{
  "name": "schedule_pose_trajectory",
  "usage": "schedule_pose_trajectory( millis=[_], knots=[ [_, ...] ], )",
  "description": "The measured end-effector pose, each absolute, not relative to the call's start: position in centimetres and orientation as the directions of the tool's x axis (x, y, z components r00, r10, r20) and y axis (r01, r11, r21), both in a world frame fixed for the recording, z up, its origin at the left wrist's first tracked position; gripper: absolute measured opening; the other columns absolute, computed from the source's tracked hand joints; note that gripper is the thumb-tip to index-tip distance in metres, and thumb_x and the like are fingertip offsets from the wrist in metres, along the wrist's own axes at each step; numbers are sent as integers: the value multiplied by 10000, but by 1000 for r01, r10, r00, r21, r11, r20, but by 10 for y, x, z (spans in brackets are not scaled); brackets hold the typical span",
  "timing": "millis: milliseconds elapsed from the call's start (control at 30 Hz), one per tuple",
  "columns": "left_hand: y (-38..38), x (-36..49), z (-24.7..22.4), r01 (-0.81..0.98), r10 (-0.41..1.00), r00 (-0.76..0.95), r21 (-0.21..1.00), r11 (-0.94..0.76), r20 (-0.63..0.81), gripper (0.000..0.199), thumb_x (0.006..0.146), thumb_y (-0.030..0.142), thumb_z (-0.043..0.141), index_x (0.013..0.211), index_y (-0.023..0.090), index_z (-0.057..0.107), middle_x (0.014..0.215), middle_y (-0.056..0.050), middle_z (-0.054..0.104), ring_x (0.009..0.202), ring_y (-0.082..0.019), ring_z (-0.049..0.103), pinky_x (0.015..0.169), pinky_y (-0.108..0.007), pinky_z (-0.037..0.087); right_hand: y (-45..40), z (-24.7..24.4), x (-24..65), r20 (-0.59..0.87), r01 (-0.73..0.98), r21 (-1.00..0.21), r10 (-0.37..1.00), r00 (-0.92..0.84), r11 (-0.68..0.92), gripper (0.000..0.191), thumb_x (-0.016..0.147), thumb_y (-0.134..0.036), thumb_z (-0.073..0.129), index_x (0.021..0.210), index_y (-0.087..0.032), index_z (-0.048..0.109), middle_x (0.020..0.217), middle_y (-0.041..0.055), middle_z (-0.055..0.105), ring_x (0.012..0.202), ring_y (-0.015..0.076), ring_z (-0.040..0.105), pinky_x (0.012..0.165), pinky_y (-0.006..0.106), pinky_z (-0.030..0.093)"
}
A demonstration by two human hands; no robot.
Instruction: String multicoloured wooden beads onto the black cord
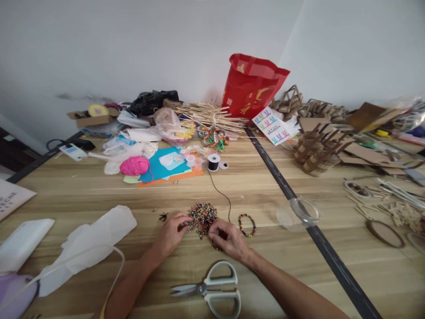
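Note:
A heap of small multicoloured beads [203, 215] lies on the wooden table between my two hands. At its left edge my left hand [171, 231] has thumb and forefinger brought together, touching the beads; anything pinched there is too small to make out. My right hand [228, 238] is closed at the heap's lower right. A short beaded cord [217, 248] shows under its fingers, mostly hidden by them. A finished-looking bead bracelet [247, 225] lies just right of that hand. White-handled scissors [212, 289] rest below, blades pointing left.
Black cord trails from a spool [213, 162] behind the beads. Pink yarn [134, 165] and coloured paper [166, 164] lie back left. A red bag [252, 86] stands at the rear. Clear tape rolls [303, 212] and small woven baskets [315, 153] are to the right; white paper [89, 243] lies left.

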State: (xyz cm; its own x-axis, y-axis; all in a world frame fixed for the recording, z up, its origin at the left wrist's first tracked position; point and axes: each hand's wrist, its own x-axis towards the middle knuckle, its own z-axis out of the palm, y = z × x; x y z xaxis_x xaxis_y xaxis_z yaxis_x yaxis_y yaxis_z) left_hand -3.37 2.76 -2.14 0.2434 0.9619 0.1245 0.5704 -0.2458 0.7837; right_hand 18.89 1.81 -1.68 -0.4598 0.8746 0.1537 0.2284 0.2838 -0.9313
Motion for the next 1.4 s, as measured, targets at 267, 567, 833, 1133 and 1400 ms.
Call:
schedule_pose_trajectory(
  millis=[267,567,833,1133,1400],
  knots=[
    [23,-24,-17,550,958,266,800,-240,105,210,739,55,561,859,147,707,930,-95,687,808,-194,662,751,-317,551,18,-18,188,150,222,-935,877,-457,276,121,833,-209,557,723,-169,589,640,-15,518,578,103,468,527,203,354],
    [25,-27,-13,501,961,225,827,-256,161,175,785,181,558,850,157,718,885,-97,717,843,-228,666,789,-356,534,18,-16,189,133,230,-938,882,-452,259,117,826,-198,556,717,-170,585,643,-11,532,578,105,477,520,203,354],
    [32,-34,-20,308,999,8,950,-48,47,408,890,419,413,1034,122,653,1052,-135,701,967,-254,651,921,-410,484,16,-15,190,147,207,-939,863,-483,276,121,808,-227,568,709,-160,582,661,0,545,554,96,464,503,197,347],
    [40,-23,-11,333,992,121,940,-68,29,511,922,470,346,1224,122,568,1296,-122,586,1225,-257,505,1092,-446,324,14,-11,192,192,138,-941,822,-536,309,147,812,-247,553,695,-161,575,660,1,529,587,107,461,539,212,357],
    [54,-13,-6,479,952,273,838,-261,140,529,934,464,314,1235,112,570,1334,-126,554,1260,-235,477,1116,-443,303,14,-9,193,196,150,-936,824,-531,320,217,827,-339,557,694,-169,572,660,7,534,594,118,469,547,224,366]
  ],
)
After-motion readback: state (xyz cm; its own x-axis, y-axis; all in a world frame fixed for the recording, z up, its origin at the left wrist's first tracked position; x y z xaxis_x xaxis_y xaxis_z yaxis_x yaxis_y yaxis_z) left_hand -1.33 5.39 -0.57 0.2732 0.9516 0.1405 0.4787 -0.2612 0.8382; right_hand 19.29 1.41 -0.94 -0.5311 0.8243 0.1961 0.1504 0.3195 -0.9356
